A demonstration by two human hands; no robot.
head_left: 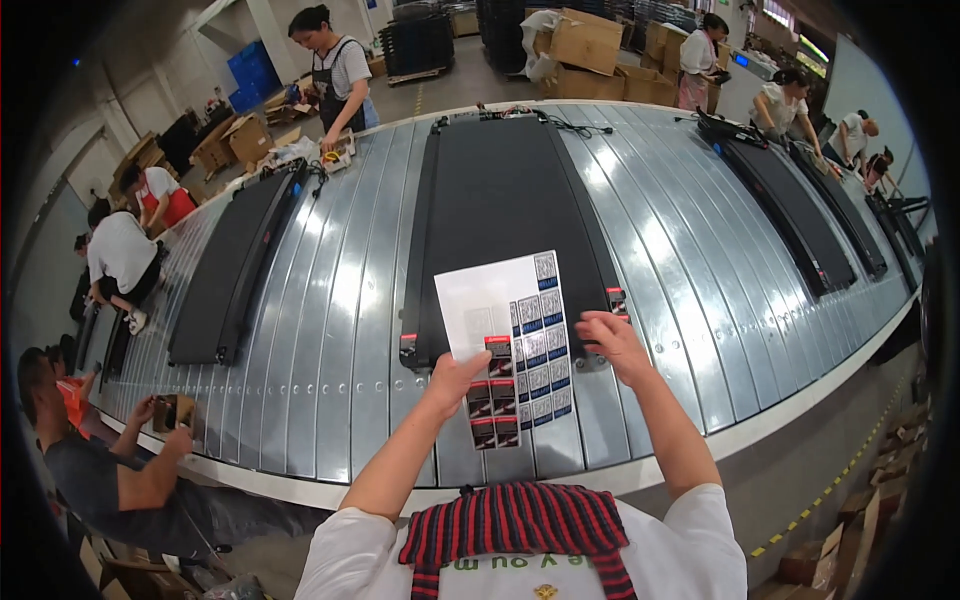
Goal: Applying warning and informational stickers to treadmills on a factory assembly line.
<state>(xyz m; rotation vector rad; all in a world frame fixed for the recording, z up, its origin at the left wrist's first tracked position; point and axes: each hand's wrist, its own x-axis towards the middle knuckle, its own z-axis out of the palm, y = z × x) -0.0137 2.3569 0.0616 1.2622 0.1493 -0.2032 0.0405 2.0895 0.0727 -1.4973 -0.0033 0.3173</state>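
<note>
My left hand [455, 376] grips a white sheet of stickers [508, 330] by its lower left part, held up over the near end of a long black flat machine [500, 200] lying on the metal slat conveyor [340, 330]. The sheet carries several small dark and red labels in columns on its right side. My right hand [612, 345] is at the sheet's right edge, fingers bent down against the near right corner of the black machine, beside a small red and white label [617, 300] there. Whether it pinches a sticker is hidden.
More black machines lie on the conveyor at left [235, 270] and right [790, 210]. A person in an apron [338, 70] stands at the far side, another person [110, 470] crouches at the near left, and others work at both ends. Cardboard boxes [585, 45] are stacked behind.
</note>
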